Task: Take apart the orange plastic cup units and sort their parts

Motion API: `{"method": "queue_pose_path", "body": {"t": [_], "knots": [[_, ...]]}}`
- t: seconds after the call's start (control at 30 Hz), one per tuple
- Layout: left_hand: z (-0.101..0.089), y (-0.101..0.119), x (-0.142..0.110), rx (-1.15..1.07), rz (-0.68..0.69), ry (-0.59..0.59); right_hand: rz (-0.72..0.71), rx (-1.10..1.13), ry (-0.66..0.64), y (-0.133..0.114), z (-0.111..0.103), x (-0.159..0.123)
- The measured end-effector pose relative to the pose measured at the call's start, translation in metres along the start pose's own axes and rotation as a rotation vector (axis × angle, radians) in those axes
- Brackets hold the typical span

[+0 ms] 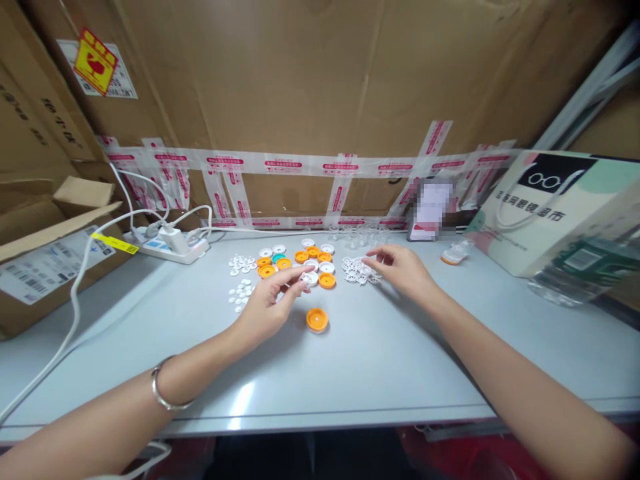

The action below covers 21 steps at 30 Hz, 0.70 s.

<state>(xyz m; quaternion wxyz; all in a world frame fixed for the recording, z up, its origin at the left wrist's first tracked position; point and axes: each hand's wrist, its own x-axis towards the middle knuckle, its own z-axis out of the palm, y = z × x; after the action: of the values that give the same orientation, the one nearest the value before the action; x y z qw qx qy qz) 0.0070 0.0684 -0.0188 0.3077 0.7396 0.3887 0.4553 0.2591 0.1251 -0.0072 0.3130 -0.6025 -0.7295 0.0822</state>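
Note:
My left hand [273, 300] pinches a small white plastic piece [306, 281] between thumb and fingertips, above the table. Below and to its right, a round orange wheel-like part [317, 320] lies apart, with a pale underside. My right hand [403, 270] reaches to a heap of white openwork plastic pieces [356, 270]. Its thumb and fingertips are drawn together at the heap's right edge; what lies between them is too small to make out. Between the hands sits a cluster of round orange parts [327, 281], white ones [326, 267] and a teal one [279, 258].
Small white caps [242, 265] lie in two groups left of the cluster. Clear plastic pieces [367, 235] stand behind. A power strip [175, 248] and open carton [55, 253] are left. A phone [430, 210], paper bag [530, 220] and plastic bottle [575, 273] are right.

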Motion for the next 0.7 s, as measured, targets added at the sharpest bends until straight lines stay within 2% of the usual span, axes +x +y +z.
{"method": "queue_pose_path", "body": {"t": [0.07,0.2,0.27,0.37,0.5,0.6,0.7], "knots": [[0.001,0.000,0.000,-0.039,0.000,0.004,-0.015,0.190,-0.030,-0.020,0.000,-0.010],[0.004,0.003,-0.001,-0.169,0.015,0.015,-0.019,0.717,-0.347,-0.062,0.005,-0.034],[0.004,0.006,-0.001,-0.186,0.028,0.014,0.013,0.880,-0.432,-0.075,0.009,-0.044],[0.003,0.009,-0.002,-0.109,0.091,0.037,0.088,0.999,-0.431,-0.083,0.012,-0.049],[0.000,0.013,-0.002,0.127,0.313,0.142,0.156,1.096,-0.392,-0.085,0.012,-0.050],[-0.001,0.013,-0.002,0.269,0.463,0.176,0.158,1.151,-0.380,-0.087,0.014,-0.050],[-0.003,0.013,-0.002,0.374,0.530,0.178,0.115,1.102,-0.393,-0.087,0.016,-0.052]]}}
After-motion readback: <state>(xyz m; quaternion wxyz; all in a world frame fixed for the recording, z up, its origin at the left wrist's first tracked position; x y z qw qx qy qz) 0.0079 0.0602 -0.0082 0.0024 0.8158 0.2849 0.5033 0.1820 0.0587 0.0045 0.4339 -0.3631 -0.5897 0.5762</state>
